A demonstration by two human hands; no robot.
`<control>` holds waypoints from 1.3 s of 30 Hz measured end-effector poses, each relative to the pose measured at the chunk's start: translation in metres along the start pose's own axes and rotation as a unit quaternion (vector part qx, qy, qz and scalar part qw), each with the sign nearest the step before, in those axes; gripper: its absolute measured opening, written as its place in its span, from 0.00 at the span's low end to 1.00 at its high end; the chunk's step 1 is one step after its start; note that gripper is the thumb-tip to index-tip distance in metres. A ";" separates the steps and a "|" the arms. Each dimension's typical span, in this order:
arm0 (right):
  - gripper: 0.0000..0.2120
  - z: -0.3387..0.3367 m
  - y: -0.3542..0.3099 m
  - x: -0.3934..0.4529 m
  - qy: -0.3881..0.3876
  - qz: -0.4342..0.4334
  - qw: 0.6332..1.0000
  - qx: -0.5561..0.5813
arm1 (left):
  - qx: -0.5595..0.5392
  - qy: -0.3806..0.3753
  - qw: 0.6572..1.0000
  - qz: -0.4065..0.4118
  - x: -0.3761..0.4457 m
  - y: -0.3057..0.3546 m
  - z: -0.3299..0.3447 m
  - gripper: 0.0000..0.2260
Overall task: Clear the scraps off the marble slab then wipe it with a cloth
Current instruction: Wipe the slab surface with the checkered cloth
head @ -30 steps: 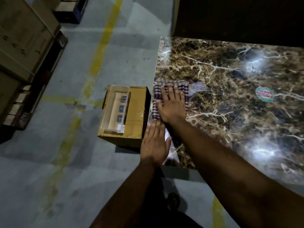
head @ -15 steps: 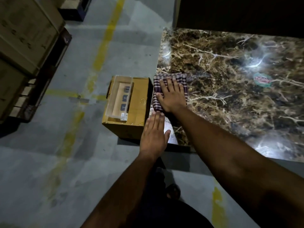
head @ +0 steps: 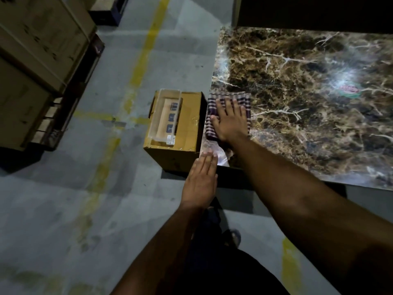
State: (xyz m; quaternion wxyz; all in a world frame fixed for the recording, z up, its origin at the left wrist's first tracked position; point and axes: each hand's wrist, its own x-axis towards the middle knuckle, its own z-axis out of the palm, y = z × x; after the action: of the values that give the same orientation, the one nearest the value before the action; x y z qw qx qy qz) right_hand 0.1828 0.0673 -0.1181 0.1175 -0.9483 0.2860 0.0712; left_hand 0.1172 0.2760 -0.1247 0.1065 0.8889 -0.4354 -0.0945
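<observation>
A brown marble slab point(head: 297, 116) with white veins fills the right of the view. A checked purple and white cloth point(head: 212, 105) lies at the slab's left edge. My right hand point(head: 230, 119) presses flat on the cloth with fingers spread. Just below it, my left hand point(head: 201, 182) is flat with straight fingers at the slab's near left corner, its fingertips at the corner's edge. A round green and red sticker point(head: 349, 90) sits on the slab to the right. I see no loose scraps on the slab.
A cardboard box point(head: 187, 133) with a clear plastic tray point(head: 168, 117) on top stands on the floor against the slab's left side. Large cartons on a pallet point(head: 40, 50) fill the upper left. Grey concrete floor with yellow lines point(head: 140, 67) lies between.
My right hand has slid the cloth left, from a little way in on the slab to its left edge. My left hand stays at the near corner.
</observation>
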 end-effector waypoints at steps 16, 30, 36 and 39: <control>0.32 0.026 -0.025 -0.099 0.016 0.022 0.999 0.026 | -0.002 -0.009 0.999 -0.036 -0.041 -0.004 -0.013 0.26; 0.32 0.032 0.006 -0.125 0.024 0.031 0.999 0.023 | 0.010 0.021 0.999 -0.032 0.002 -0.006 -0.019 0.24; 0.33 0.020 0.048 -0.108 0.028 0.088 0.995 0.028 | -0.003 0.000 0.999 -0.046 0.049 0.000 -0.016 0.26; 0.33 0.027 0.032 -0.128 0.056 0.099 0.993 0.029 | 0.002 -0.023 0.999 -0.046 0.066 0.004 -0.012 0.27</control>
State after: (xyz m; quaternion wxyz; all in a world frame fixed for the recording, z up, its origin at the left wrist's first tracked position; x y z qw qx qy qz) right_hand 0.0574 0.1156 -0.1244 0.1211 -0.9142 0.3863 0.0206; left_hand 0.1576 0.2227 -0.1170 0.0903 0.9059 -0.3965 -0.1184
